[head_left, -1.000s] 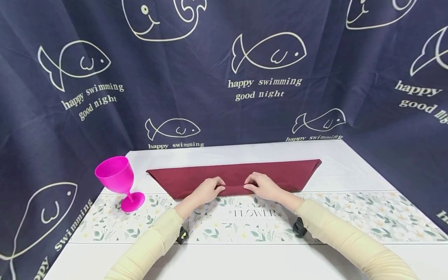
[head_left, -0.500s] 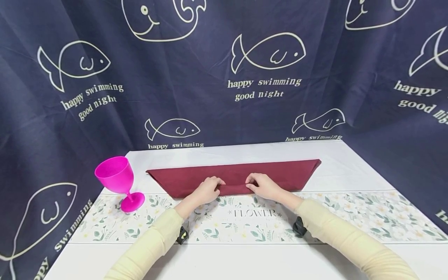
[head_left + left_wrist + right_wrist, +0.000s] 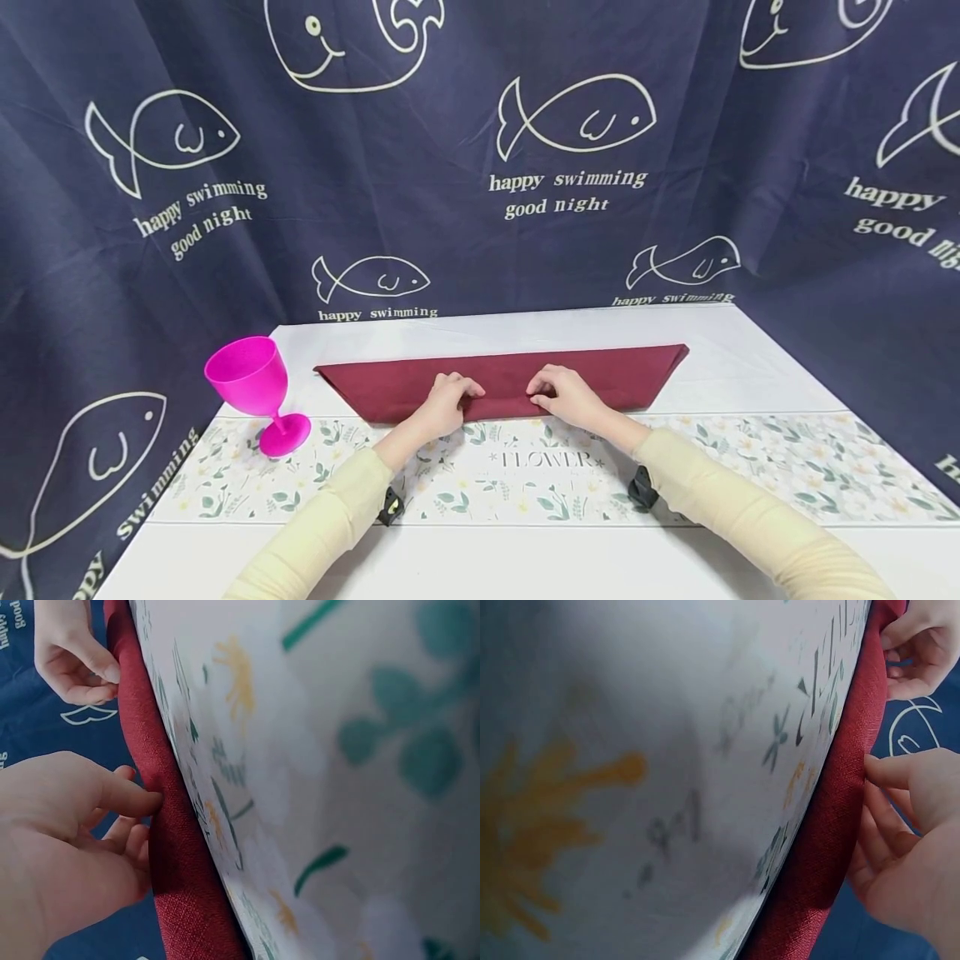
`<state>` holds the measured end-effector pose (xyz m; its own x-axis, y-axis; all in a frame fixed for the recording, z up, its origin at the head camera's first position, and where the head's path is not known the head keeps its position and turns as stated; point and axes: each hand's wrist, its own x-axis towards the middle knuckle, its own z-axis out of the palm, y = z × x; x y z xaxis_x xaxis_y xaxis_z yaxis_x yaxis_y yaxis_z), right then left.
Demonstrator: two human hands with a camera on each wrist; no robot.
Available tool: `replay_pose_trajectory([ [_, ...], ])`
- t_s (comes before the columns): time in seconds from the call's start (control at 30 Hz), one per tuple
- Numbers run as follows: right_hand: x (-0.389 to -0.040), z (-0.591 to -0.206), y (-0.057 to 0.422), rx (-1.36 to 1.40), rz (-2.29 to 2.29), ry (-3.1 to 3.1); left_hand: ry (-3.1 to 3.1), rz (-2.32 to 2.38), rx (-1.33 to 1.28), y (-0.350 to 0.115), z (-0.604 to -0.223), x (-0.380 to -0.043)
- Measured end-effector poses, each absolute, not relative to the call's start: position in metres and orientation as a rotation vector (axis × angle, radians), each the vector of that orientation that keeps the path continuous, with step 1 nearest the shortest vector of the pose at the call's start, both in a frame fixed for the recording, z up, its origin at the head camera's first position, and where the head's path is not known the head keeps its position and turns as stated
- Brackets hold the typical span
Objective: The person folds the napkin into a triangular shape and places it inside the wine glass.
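A dark red cloth napkin [image 3: 600, 372], folded into a long trapezoid, lies across the table with its near edge turned up into a narrow roll. In the head view my left hand [image 3: 444, 406] is left of the napkin's middle, and my right hand [image 3: 567, 395] is to the right. The left wrist view has my left thumb against the roll [image 3: 169, 825], the other fingers bent on its far side. Likewise, my right thumb rests against the roll [image 3: 840, 795] in the right wrist view; some fingertips are hidden behind the cloth.
A bright pink goblet [image 3: 251, 379] stands upright at the left of the table. Under the hands runs a flower-patterned strip of the white table cover [image 3: 750, 475]. Navy curtains [image 3: 465, 225] with fish drawings hang behind and at both sides.
My left hand's fingers have lifted and spread a little from their tighter pinch on the roll. The right hand has shifted slightly, its finger and thumb farther apart. Napkin and goblet stay put.
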<state>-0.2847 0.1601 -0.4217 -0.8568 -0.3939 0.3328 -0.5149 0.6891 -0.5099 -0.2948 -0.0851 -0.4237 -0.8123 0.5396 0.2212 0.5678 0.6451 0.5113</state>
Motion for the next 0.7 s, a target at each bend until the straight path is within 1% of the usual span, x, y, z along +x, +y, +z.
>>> replay_pose_trajectory([
  [0.37,-0.2854,-0.4204,0.1594,0.774,0.917,-2.689,-2.701,-1.077,-1.033,-0.0874,-0.423,-0.2995],
  [0.7,-0.2838,-0.4143,0.1659,0.985,0.918,-2.715,-2.753,-1.123,-1.034,-0.0878,-0.4261,-0.3008],
])
